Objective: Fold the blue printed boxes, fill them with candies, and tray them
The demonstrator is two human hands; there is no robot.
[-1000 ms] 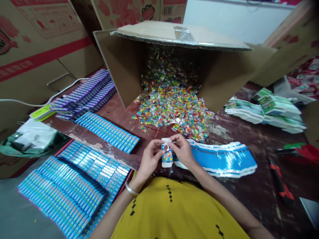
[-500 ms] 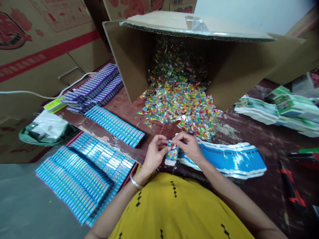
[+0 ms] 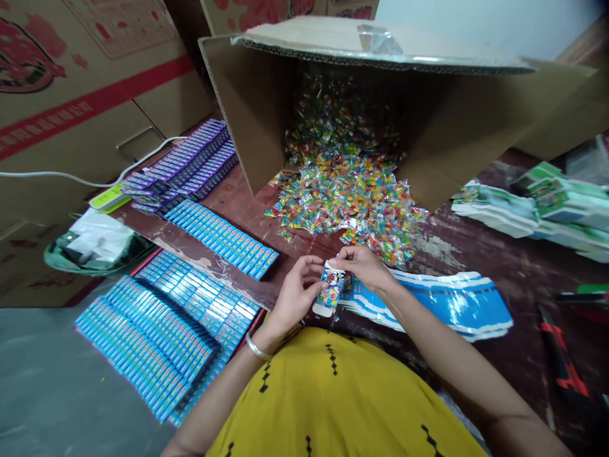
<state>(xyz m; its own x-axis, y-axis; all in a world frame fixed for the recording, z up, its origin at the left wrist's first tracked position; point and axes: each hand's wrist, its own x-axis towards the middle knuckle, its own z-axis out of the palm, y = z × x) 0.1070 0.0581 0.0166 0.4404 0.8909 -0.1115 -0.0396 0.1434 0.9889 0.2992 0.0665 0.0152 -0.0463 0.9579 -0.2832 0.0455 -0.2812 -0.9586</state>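
Observation:
Between my hands is a small blue printed candy box [image 3: 332, 285] with a white flap sticking out at its lower end. My left hand [image 3: 301, 289] is closed around the box's left side. The fingers of my right hand [image 3: 362, 266] pinch at the box's upper end. Just right of it lies a fanned stack of flat blue cartons [image 3: 442, 301], partly under my right forearm. Beyond my hands, small clear packets of colourful candy [image 3: 347, 197] spill in a heap from a cardboard box lying on its side [image 3: 257, 120].
Filled-looking blue boxes [image 3: 221, 238] stand in rows at the left, with more in a red-edged tray [image 3: 157, 343] below. Purple boxes [image 3: 190, 165] sit behind them. Green-white cartons [image 3: 547, 206] and a red-black tool [image 3: 564, 362] lie right.
My right fingers have shifted slightly at the top of the small box, which my left hand still holds. The whole view has moved a little.

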